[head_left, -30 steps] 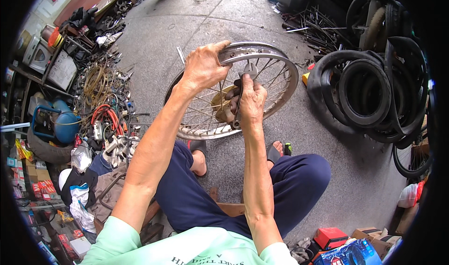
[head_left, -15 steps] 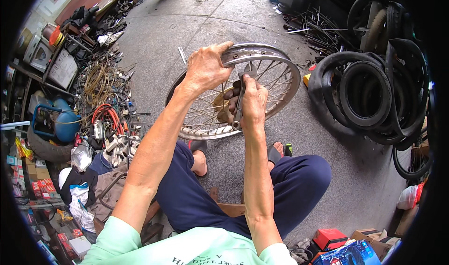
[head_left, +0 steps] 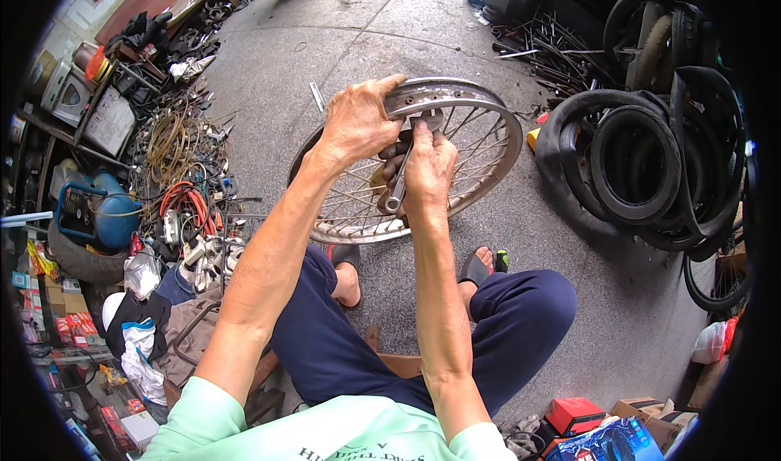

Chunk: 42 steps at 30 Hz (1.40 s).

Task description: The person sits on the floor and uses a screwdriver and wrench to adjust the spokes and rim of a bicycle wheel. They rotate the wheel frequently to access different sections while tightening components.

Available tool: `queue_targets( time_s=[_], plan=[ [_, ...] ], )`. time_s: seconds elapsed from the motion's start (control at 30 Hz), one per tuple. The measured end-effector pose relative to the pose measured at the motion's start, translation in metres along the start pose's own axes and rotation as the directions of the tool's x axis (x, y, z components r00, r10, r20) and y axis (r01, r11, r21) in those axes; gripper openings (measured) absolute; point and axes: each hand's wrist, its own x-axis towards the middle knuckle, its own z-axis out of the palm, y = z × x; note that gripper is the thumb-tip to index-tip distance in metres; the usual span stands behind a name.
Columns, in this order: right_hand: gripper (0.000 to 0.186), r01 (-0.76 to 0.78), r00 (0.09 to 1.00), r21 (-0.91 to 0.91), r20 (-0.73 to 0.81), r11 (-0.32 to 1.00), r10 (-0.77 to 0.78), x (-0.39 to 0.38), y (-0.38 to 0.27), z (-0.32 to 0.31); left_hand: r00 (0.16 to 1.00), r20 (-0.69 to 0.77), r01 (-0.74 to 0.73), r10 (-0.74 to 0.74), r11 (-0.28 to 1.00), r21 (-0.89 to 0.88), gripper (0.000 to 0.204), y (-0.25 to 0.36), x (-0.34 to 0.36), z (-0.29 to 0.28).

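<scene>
A spoked metal wheel (head_left: pixel 514 139) without a tyre stands tilted on the floor before my feet. My left hand (head_left: pixel 362 119) grips its rim at the upper left, with the thumb or a finger stretched along the rim. In my right hand (head_left: pixel 429 168) is an adjustable wrench (head_left: pixel 396 199), held by its handle inside the wheel. The wrench's jaw end lies close to the rim's inner side by the spokes; whether it touches a spoke nipple I cannot tell. The wheel's hub is largely hidden behind my right hand.
Black tyres and inner tubes (head_left: pixel 634 164) are piled at the right, with dark metal rods (head_left: pixel 545 50) beyond them. Tangled cables (head_left: pixel 183 135) and a blue air compressor (head_left: pixel 114 217) are at the left. Cardboard boxes (head_left: pixel 643 416) stand at the lower right.
My right hand has swung left with the wrench, and the wrench's lower end has moved left and slightly up. My left hand and the wheel stay nearly in place.
</scene>
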Motion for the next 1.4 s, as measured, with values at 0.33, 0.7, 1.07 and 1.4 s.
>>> queue_targets(
  time_s=[0.33,0.7,1.07,1.4],
  plan=[
    [0.035,0.025,0.998,0.054,-0.064,0.998,-0.021,-0.002,0.007,0.004,0.993,0.093,0.075,-0.07,0.996,-0.053,0.059,0.007,-0.001,-0.008],
    [0.043,0.137,0.986,-0.145,-0.073,0.98,-0.149,0.008,0.024,-0.008,0.995,0.075,0.075,-0.068,0.992,-0.097,0.06,0.004,-0.003,-0.007],
    [0.044,0.037,0.999,-0.028,-0.024,0.999,-0.038,0.003,0.015,-0.012,0.997,0.068,0.052,-0.048,0.997,-0.063,0.06,0.004,-0.004,-0.007],
    [0.039,0.015,1.0,-0.01,-0.002,1.0,-0.015,-0.001,0.005,-0.015,0.994,0.087,0.069,-0.065,0.997,-0.045,0.059,0.01,-0.006,-0.01]
  ],
)
